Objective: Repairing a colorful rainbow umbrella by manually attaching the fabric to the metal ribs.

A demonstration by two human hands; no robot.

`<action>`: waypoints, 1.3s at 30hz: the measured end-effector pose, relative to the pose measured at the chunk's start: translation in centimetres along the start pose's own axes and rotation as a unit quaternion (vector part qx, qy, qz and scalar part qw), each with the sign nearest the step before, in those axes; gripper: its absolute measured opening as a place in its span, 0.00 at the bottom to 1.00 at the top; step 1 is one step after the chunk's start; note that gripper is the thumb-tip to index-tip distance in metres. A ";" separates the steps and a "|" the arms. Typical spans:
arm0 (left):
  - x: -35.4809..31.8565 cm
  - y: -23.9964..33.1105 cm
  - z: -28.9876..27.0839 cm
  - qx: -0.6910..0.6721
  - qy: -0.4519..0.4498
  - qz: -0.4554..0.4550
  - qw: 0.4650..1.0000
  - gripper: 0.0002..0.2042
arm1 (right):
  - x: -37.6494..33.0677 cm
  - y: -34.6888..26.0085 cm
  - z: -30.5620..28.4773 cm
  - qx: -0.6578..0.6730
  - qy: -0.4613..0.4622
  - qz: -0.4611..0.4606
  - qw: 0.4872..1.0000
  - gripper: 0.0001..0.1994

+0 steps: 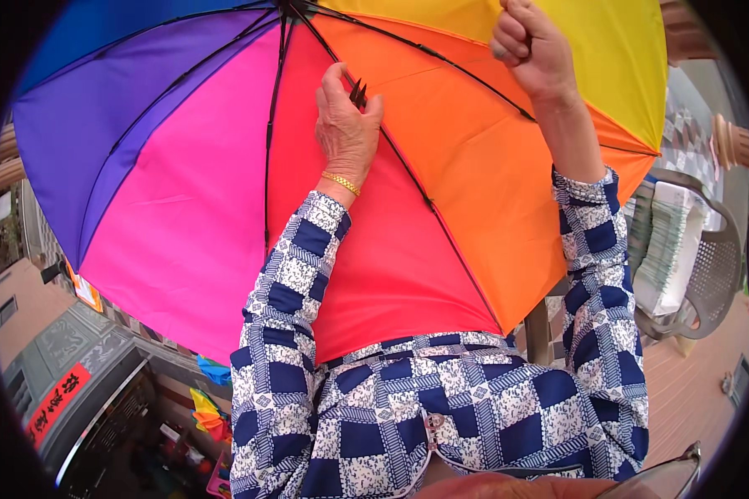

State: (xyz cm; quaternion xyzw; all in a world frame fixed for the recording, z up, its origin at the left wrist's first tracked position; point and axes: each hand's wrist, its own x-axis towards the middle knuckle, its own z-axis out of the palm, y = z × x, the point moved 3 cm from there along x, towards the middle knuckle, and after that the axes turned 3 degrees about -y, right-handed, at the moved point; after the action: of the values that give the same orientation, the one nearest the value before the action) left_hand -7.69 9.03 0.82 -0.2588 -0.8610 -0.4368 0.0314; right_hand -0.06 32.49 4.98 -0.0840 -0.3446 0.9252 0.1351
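Observation:
An open rainbow umbrella point(183, 183) fills the upper view, seen from underneath, with purple, pink, red, orange and yellow panels and black ribs. My left hand point(347, 125) is raised against the red panel and pinches a dark rib joint between thumb and fingers; a gold bracelet circles that wrist. My right hand point(534, 50) is a closed fist higher up on the orange and yellow panels, gripping a rib or the cloth there. Both forearms wear blue and white patterned sleeves.
A grey perforated chair point(716, 283) holding a stack of white and green folded items point(670, 249) stands at the right on a wooden floor. A small colourful folded umbrella point(208, 412) and a red sign point(58, 399) lie low at the left.

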 end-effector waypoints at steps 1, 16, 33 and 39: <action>0.0 0.1 -0.1 0.010 0.001 0.006 1.000 0.18 | -0.1 -1.5 -1.0 -0.060 0.011 -0.004 0.998 0.04; 3.0 -0.8 -0.8 -0.007 -0.025 0.039 0.999 0.07 | -2.4 3.6 4.2 -0.438 -0.078 0.040 0.895 0.04; 4.7 -0.4 -1.5 -0.353 -0.172 -0.198 0.898 0.04 | 0.0 13.5 4.0 -0.352 0.081 -0.004 0.932 0.08; 3.9 -1.2 -1.0 -0.478 -0.081 -0.302 0.821 0.03 | -0.7 13.5 4.2 -0.183 0.149 -0.080 0.968 0.06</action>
State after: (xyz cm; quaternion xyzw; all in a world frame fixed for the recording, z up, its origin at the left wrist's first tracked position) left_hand -11.81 9.33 1.66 -0.0022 -0.5783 -0.7588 -0.2996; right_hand -3.06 19.93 -0.78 -0.2160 -0.4899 0.8096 0.2406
